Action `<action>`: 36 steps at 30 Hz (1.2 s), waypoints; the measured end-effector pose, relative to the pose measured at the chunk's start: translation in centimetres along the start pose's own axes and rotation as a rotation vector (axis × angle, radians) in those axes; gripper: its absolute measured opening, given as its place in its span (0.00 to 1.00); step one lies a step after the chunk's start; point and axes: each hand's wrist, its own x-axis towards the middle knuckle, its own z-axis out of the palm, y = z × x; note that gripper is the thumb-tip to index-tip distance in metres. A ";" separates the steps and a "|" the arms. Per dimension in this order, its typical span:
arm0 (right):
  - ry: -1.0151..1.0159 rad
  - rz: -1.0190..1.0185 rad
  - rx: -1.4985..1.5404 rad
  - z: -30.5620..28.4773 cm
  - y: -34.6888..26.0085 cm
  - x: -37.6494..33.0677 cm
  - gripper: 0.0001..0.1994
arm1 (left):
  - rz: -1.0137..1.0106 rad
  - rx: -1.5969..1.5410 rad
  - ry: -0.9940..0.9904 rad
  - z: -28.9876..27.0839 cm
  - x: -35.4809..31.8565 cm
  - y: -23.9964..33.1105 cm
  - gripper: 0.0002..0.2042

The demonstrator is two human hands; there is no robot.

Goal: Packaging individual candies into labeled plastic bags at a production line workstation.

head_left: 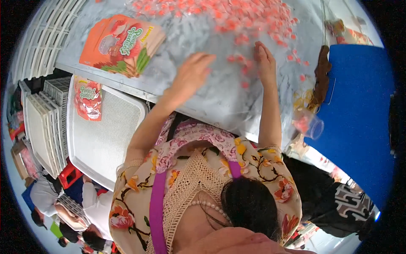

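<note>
Floral sleeves lead up to both hands flat on the table [127, 80]: left hand [192, 76] and right hand [265, 61], grips spread, touch loose pink candies [237, 21] (still mostly unbagged); pouches [122, 44] lie far left.

Small orange-pink sweets [237, 19] scatter beyond both hands on the pale grey bench [211, 97]. Left of the hands, orange pouches [120, 44] with green lettering; right, a blue board [359, 114].

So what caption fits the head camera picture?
Both hands, left and right, spread over small orange sweets on a grey table.
</note>
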 end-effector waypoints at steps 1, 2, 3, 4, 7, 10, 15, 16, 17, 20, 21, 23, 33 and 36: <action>-0.020 0.083 0.158 -0.8 -0.4 -1.0 0.20 | 0.003 -0.004 -0.024 1.4 0.5 0.9 0.21; -0.031 0.167 0.317 -1.7 -0.9 -2.4 0.20 | 0.012 -0.006 -0.069 2.7 0.9 1.7 0.21; -0.006 0.184 0.321 -2.6 -1.2 -3.6 0.20 | 0.022 -0.008 -0.111 3.7 1.3 2.1 0.21; -0.045 0.191 0.300 -3.3 -1.4 -4.8 0.20 | 0.029 -0.015 -0.137 4.3 1.3 2.0 0.21; -0.095 0.177 0.257 -5.4 -1.6 -7.5 0.19 | -0.034 0.003 -0.144 5.2 2.3 1.1 0.22; -0.115 0.096 0.130 -5.8 -0.7 -10.2 0.19 | 0.062 0.039 -0.115 5.5 3.1 0.1 0.25; -0.065 -0.143 -0.296 -4.6 -1.3 -13.0 0.21 | 0.030 0.092 -0.446 5.0 2.8 0.6 0.28; -0.050 -0.195 -0.333 -4.5 -0.9 -13.2 0.21 | 0.036 0.099 -0.457 4.8 2.8 1.1 0.28; -0.039 -0.249 -0.370 -4.4 -0.7 -13.3 0.21 | -0.018 0.087 -0.423 4.5 2.7 1.7 0.29; 0.007 -0.267 -0.343 -4.0 -0.6 -12.8 0.20 | 0.025 0.138 -0.342 4.8 2.8 2.4 0.32; 0.009 -0.268 -0.341 -3.7 -0.7 -12.4 0.20 | 0.119 0.196 -0.289 5.1 3.0 2.6 0.34; -0.014 -0.433 -0.333 -2.7 -0.8 -11.5 0.19 | 0.121 0.177 -0.345 5.7 3.3 2.6 0.33; -0.092 -0.454 -0.434 -3.5 0.3 -12.1 0.15 | 0.013 0.060 -0.327 6.1 1.4 1.2 0.23; -0.061 -0.266 -0.202 -4.2 0.2 -12.9 0.15 | 0.072 0.202 -0.277 6.0 1.3 3.2 0.20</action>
